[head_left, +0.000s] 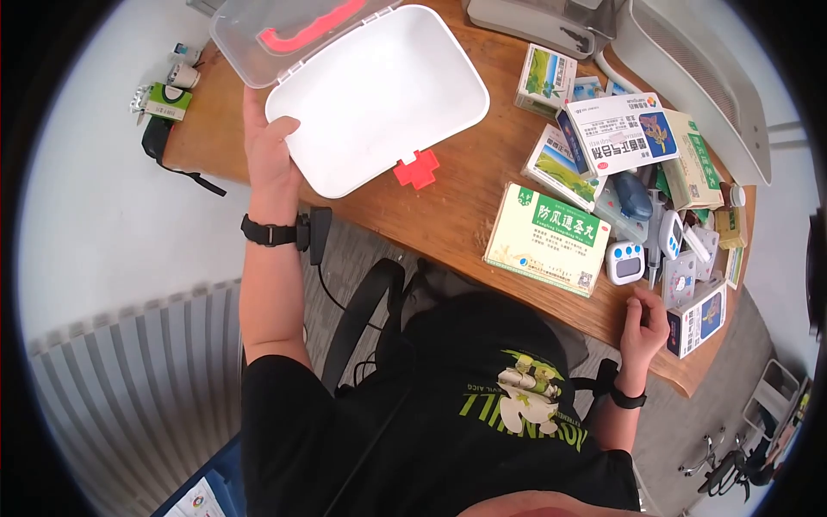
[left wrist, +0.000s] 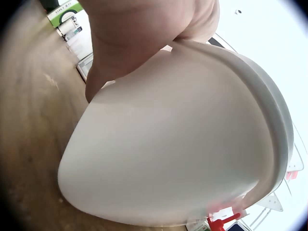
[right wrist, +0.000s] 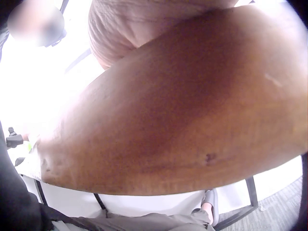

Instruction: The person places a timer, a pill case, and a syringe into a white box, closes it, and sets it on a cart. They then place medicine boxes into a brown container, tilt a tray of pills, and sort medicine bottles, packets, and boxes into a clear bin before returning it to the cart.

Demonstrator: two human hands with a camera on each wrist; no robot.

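My left hand (head_left: 274,155) grips the near left side of a white plastic box (head_left: 379,103), thumb over its rim and fingers along the outside. The box has its inside toward the head camera; its translucent lid (head_left: 237,34) with a red handle (head_left: 319,26) hangs back on the hinge. From the front wall sticks out a red cross-shaped latch (head_left: 418,170). In the left wrist view the box wall (left wrist: 168,139) stands tilted over the wood. At the table's front edge my right hand (head_left: 644,332) rests with loosely curled fingers, holding nothing.
Medicine boxes crowd the right side of the table (head_left: 457,215), among them a green-and-cream box (head_left: 549,239) and a white box (head_left: 620,133). Near them lie a small white device with a screen (head_left: 625,262) and a dark blue object (head_left: 633,196). A grey bin (head_left: 534,26) stands behind.
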